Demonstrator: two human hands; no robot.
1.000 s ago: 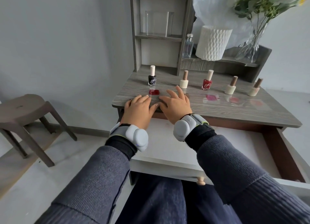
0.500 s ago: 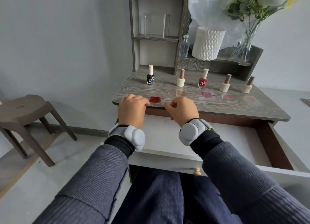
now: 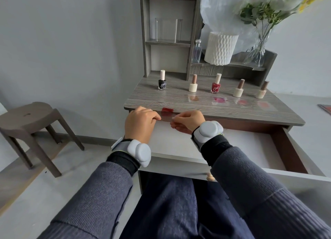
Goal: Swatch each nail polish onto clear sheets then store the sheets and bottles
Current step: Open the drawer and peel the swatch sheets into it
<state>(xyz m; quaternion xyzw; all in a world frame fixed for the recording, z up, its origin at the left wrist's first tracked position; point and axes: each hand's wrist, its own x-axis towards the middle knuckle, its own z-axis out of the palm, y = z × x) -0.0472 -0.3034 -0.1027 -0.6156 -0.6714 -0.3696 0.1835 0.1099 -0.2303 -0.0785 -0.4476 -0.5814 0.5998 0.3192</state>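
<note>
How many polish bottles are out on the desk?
5, in a row across the desk: black bottle leftmost, cream bottle, red bottle in the middle, second cream bottle, third cream bottle rightmost. None seems hidden.

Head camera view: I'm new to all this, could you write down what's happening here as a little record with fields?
Hands: left hand and right hand both pinch one clear sheet bearing a dark red swatch
Where: at the front edge of the table, over the open drawer
Bottles: five nail polish bottles upright in a row, black bottle leftmost
Other sheets: four swatched sheets lie flat in front of the other bottles
Stage: probably starting to store sheets; bottles not yet put away
</note>
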